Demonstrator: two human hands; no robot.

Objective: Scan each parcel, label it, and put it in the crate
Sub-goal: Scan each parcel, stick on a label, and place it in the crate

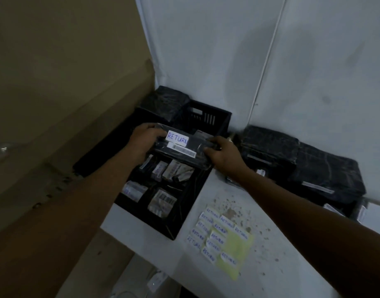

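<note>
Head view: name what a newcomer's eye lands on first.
The white RETURN label on the black parcel, gripped by the left hand and right hand over the black crate. Next, the loose RETURN stickers on the white table beside it.

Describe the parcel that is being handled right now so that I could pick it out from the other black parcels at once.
Find the black crate against the white wall; the parcel is held over it, the left hand gripping one end and the right hand the other. Unlike the wrapped parcels stacked to the right, it faces up a white label handwritten RETURN in blue, above a barcode strip.
</note>
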